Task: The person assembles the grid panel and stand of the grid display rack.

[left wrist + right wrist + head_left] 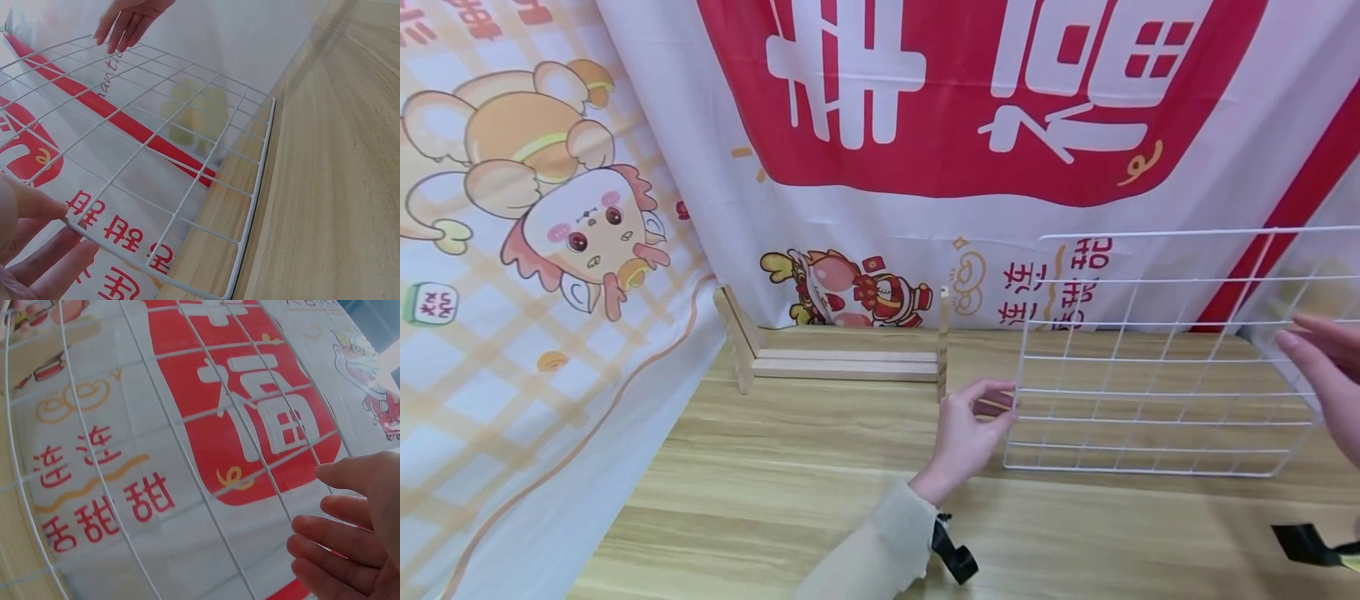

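Observation:
A white wire grid panel [1165, 392] stands tilted on edge over the wooden table, right of the middle in the head view. At its left edge my left hand [966, 429] pinches the outer wire between thumb and fingers; the left wrist view shows the fingertips curled around that wire. My right hand [1330, 375] is by the panel's right part, partly cut off by the frame. Its fingers [340, 534] are extended and loosely spread in the right wrist view, overlapping the wires there, with nothing gripped.
A wooden stand [846, 367] with two uprights and a low crossbar sits at the back of the table [737, 500], left of the panel. Printed cloth [865, 183] with red and white lettering hangs behind, and a checked cartoon cloth [572, 350] on the left.

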